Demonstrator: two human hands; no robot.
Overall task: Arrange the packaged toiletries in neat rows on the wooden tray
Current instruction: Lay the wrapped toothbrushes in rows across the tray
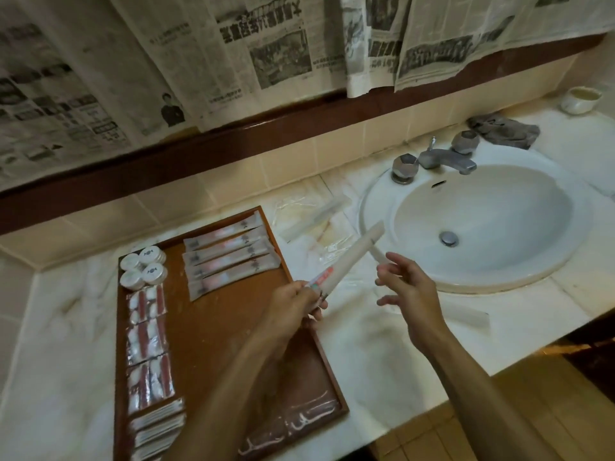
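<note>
Brown wooden tray (pixel 213 331), white sink (pixel 482 277), red-striped white packets (pixel 146 341), grey cloth (pixel 506 129).

Four long toothbrush packets (pixel 229 257) lie in a row at the tray's (pixel 213 327) upper right; a fifth packet (pixel 346 261) is held mid-frame. Four round soaps (pixel 143 266) sit upper left, three red-striped packets (pixel 148 347) below.

Matt wooden tray (pixel 213 331) — glossy plastic packets (pixel 229 257).
</note>
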